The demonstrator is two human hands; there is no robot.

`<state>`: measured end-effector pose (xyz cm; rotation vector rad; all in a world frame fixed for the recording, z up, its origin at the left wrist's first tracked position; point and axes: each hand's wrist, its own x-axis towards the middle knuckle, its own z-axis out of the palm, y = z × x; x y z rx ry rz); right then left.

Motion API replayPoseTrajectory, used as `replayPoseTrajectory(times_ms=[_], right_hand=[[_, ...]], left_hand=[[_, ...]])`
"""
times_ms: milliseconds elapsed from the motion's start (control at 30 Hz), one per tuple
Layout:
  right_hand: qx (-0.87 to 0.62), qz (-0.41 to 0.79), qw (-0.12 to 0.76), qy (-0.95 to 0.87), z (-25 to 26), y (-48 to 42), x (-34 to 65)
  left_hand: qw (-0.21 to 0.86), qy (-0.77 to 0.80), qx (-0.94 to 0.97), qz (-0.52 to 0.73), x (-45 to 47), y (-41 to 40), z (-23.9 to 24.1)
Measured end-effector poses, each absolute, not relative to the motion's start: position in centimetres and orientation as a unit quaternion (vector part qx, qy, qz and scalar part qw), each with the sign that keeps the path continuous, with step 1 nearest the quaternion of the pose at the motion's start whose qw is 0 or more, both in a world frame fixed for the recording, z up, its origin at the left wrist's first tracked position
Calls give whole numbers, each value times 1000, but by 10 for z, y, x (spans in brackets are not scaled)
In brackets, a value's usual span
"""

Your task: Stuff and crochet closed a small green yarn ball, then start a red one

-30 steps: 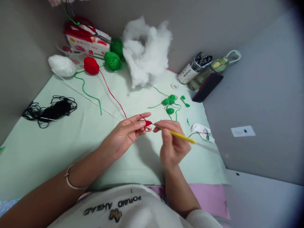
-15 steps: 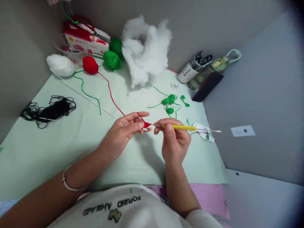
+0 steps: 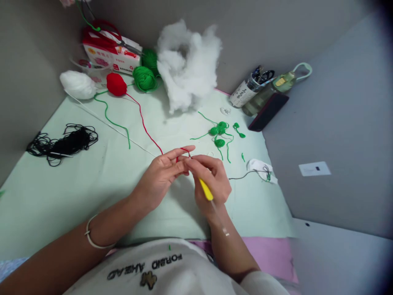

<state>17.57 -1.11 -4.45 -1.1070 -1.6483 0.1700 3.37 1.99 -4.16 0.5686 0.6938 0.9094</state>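
Over the middle of the table, my left hand (image 3: pixel 162 172) pinches a small red crochet piece that is now mostly hidden behind the fingers. Red yarn (image 3: pixel 184 150) passes over its raised index finger and trails back to the red yarn ball (image 3: pixel 116 84). My right hand (image 3: pixel 213 182) grips a crochet hook (image 3: pixel 206 189) with a yellow handle; the hook's tip meets the yarn by the left fingertips. Its rear metal end points down toward my right forearm. Both hands touch at the fingertips.
A white yarn ball (image 3: pixel 78 85), green yarn balls (image 3: pixel 145 79) and fluffy white stuffing (image 3: pixel 190 65) line the back. Black yarn (image 3: pixel 66 143) lies left. Small green crochet pieces (image 3: pixel 219 129) are right of centre, near a pen cup (image 3: pixel 242 95), a bottle (image 3: pixel 253 104) and a dark phone (image 3: pixel 268 112).
My right hand has moved left and turned, swinging the hook's handle from pointing right to pointing down toward me. The red piece has become hidden behind my fingers.
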Motion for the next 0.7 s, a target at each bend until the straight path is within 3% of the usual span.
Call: replayPoseTrajectory(times_ms=[67, 200, 300, 467, 533, 700], right_hand=[[-466, 67, 551, -689, -45, -11, 178], [-466, 229, 632, -575, -38, -7, 184], [-456, 309, 637, -539, -36, -4, 185], [-469, 69, 559, -680, -46, -8, 178], [-465, 44, 564, -680, -47, -8, 179], [-470, 250, 656, -535, -36, -5, 186]], left_hand=[[824, 306, 237, 414, 33, 22, -44], [826, 293, 211, 434, 31, 25, -44], [801, 309, 252, 446, 33, 21, -42], [803, 302, 268, 438, 37, 17, -43], [834, 278, 237, 413, 35, 21, -44], [828, 288, 228, 424, 30, 27, -43]])
